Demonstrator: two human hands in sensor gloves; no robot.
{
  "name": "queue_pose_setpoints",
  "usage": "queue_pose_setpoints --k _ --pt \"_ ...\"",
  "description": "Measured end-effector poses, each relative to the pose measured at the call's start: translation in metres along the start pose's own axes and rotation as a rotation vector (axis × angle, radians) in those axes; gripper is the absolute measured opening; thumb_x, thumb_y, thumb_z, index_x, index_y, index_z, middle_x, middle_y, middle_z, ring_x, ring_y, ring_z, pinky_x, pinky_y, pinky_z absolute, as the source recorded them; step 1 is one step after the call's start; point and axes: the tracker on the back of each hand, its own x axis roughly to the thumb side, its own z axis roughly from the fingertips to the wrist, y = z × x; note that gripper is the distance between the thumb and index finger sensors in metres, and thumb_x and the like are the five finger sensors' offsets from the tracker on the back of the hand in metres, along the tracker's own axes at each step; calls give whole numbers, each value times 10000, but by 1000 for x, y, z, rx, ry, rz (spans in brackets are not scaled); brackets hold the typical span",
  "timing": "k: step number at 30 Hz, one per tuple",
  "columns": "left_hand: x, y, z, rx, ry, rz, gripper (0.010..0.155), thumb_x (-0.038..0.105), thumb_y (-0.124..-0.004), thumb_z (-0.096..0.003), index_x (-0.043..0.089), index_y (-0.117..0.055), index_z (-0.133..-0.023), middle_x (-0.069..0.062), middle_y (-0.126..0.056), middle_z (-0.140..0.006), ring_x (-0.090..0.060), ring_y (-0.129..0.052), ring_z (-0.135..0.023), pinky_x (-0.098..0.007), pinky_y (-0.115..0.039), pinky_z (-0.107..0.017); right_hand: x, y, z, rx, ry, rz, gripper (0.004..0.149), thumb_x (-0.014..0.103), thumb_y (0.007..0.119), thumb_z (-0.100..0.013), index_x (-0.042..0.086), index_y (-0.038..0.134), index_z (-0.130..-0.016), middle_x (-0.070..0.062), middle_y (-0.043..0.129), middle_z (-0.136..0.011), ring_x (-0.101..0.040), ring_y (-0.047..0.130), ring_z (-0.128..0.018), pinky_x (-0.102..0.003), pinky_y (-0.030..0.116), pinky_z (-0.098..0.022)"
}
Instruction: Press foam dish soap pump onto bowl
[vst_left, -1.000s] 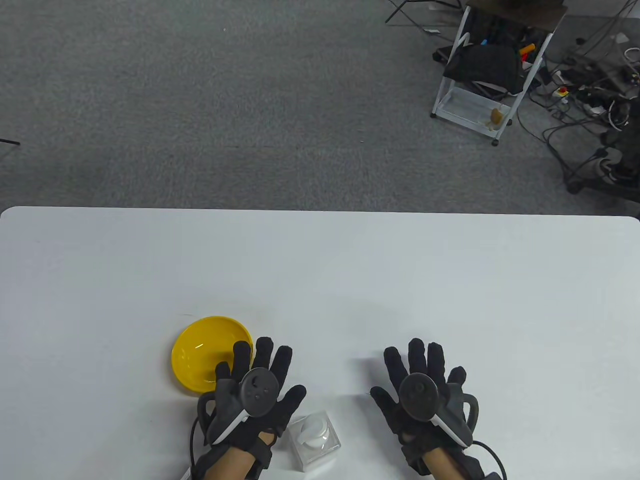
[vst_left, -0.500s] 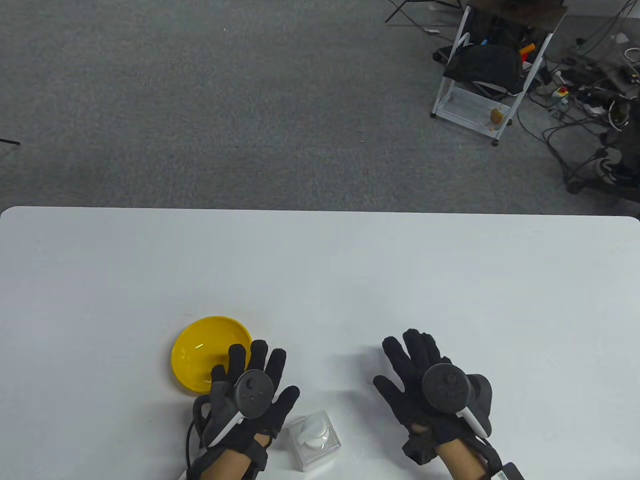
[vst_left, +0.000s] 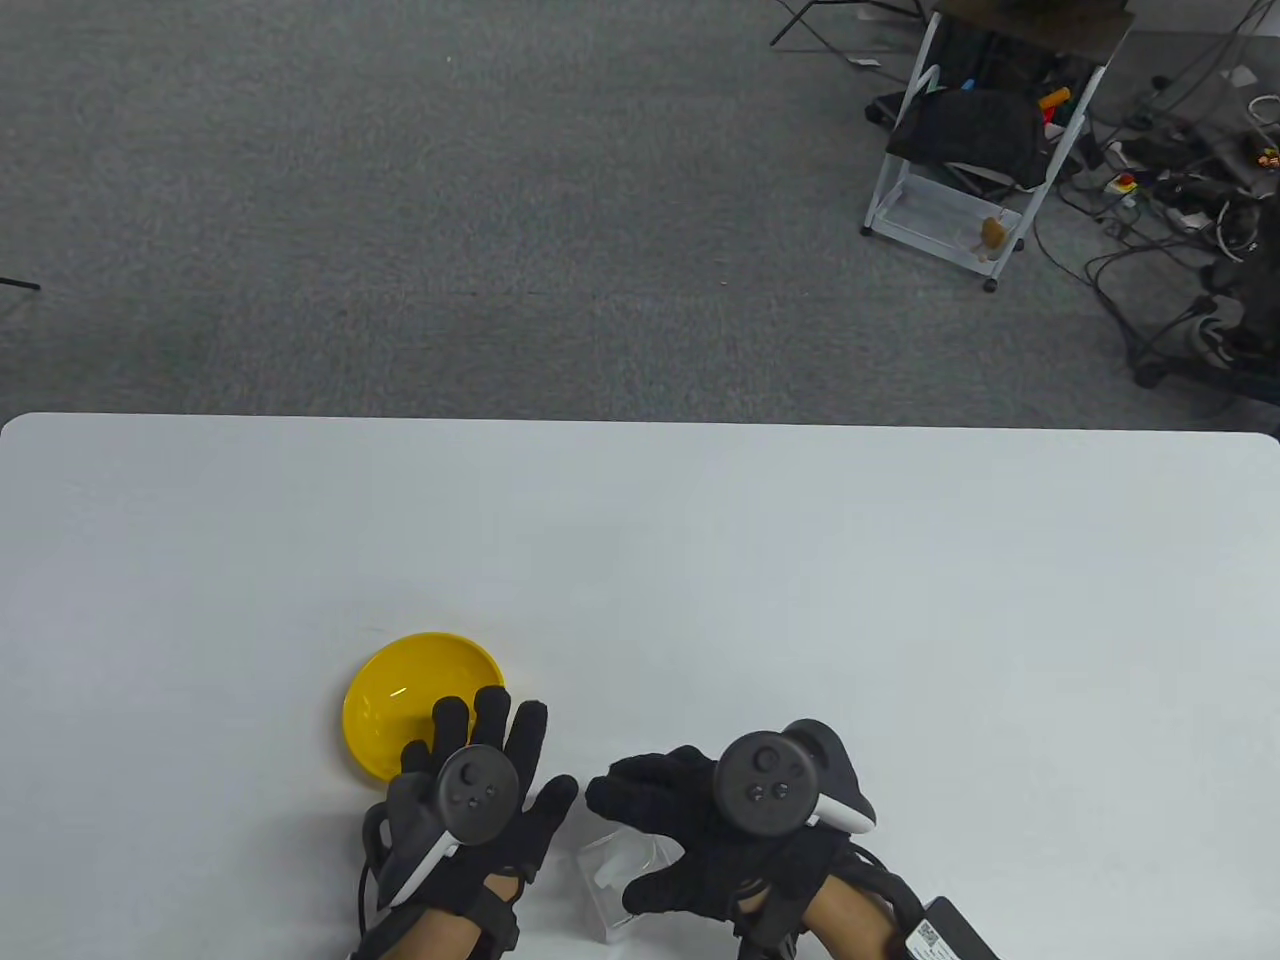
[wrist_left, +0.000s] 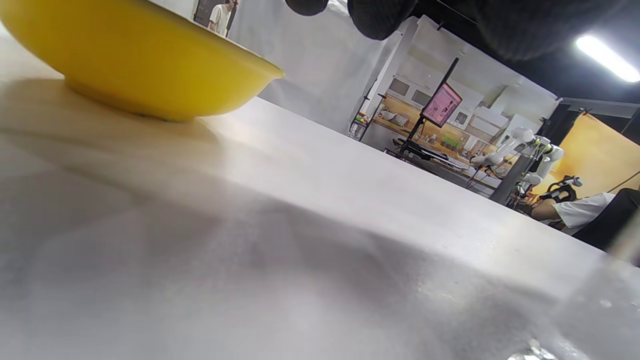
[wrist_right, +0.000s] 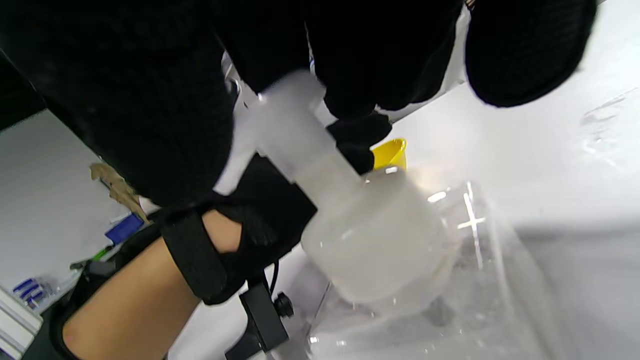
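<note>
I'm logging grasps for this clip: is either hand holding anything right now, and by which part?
The right hand is over the foam soap dispenser, fingers at its white pump head; a closed grip cannot be told. The left hand holds nothing.

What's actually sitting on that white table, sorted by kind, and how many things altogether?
Round yellow plastic bowl: 1
Clear square foam soap bottle with white pump: 1
Black gloved hands: 2, the left hand and the right hand
Total: 4
</note>
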Motion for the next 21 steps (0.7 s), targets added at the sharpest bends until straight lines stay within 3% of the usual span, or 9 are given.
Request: queue_pose_setpoints --k 5,9,13,21 --pt "-5 1 -1 -4 6 10 782 689 -667 -388 410 -407 -1071 29 -209 -1192 -377 -117 -1099 -704 -208 -716 -1 6 -4 4 -4 -8 643 355 999 -323 243 779 -917 -135 845 -886 -362 882 -654 -568 821 -423" --pt "-7 3 -1 1 6 22 781 687 -668 -389 410 -408 -1071 30 -207 -1191 -375 -116 -1099 -703 -206 -716 -3 -2 -2 -50 -1 7 619 347 1002 -318 222 812 -894 -134 883 -848 -352 911 -616 -558 832 -400" --pt "-7 5 1 13 2 33 782 686 -669 -389 407 -410 -1071 29 -206 -1192 -376 -115 -1099 -703 -206 -716 -13 -28 5 -164 54 -28 616 343 999 -320 221 815 -895 -146 895 -837 -355 923 -603 -556 838 -383" --pt "-8 6 1 17 -3 34 782 685 -670 -388 406 -411 -1071 30 -204 -1191 -374 -113 -1100 -702 -205 -717 -45 -97 8 -512 221 -17 600 316 995 -327 242 817 -896 -150 891 -848 -368 933 -601 -479 892 -358"
